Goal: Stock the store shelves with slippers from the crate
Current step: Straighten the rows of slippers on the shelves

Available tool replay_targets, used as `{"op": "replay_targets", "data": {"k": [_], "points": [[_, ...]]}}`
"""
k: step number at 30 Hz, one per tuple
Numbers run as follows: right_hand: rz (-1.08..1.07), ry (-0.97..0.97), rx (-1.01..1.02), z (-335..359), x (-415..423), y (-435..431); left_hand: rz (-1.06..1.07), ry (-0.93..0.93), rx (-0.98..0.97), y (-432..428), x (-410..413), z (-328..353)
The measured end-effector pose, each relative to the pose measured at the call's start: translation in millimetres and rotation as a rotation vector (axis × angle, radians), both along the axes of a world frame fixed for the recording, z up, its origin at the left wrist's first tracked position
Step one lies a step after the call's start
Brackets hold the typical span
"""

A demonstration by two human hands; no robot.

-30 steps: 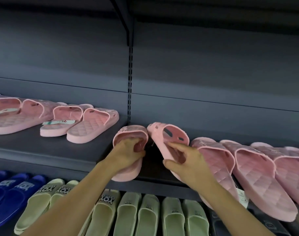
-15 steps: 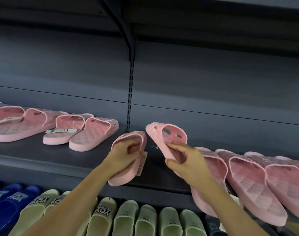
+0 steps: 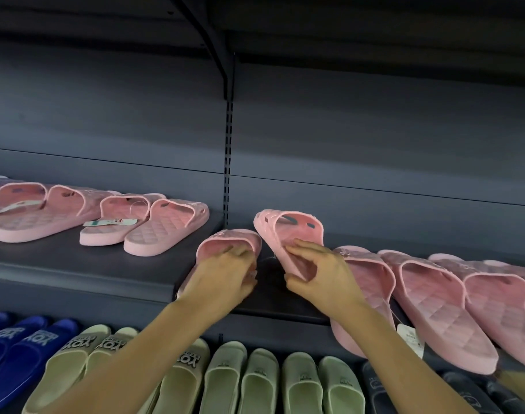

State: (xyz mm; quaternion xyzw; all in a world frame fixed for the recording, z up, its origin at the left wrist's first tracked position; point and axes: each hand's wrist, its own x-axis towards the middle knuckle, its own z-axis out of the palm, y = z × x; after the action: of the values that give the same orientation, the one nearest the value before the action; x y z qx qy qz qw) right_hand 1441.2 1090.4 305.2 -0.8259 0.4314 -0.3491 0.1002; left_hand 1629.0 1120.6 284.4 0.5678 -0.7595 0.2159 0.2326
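While left hand (image 3: 225,274) grips one pink slipper (image 3: 230,241) at its strap, right hand (image 3: 325,274) pinches the tilted mate (image 3: 280,230), probably to slot both into the shelf (image 3: 76,264) gap.

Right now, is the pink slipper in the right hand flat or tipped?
Tipped: the pink slipper leans on its side edge, sole facing left, gripped by the right hand.

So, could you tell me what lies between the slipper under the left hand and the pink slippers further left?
Only bare dark shelf, in the head view; the held slipper and the nearest pink slipper do not touch.
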Motion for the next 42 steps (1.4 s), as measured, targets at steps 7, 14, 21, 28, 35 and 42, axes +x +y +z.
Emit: {"op": "replay_targets", "data": {"k": [7,14,21,28,35,42], "points": [[0.038,0.019,-0.023,-3,-1,5,-0.124,-0.333,0.117,0,13,-26],[0.032,-0.013,-0.049,-2,0,8,-0.147,-0.409,0.062,7,6,-3],[0.037,-0.025,-0.029,1,-2,10,-0.021,-0.419,0.022,13,-13,0],[0.043,-0.05,0.001,3,0,12,0.024,-0.189,0.009,3,-12,-5],[0.017,-0.025,0.042,8,-1,12,-0.054,0.432,-0.041,8,-17,25],[0.011,-0.007,0.066,10,1,9,-0.014,0.478,-0.141,12,29,29]]}}
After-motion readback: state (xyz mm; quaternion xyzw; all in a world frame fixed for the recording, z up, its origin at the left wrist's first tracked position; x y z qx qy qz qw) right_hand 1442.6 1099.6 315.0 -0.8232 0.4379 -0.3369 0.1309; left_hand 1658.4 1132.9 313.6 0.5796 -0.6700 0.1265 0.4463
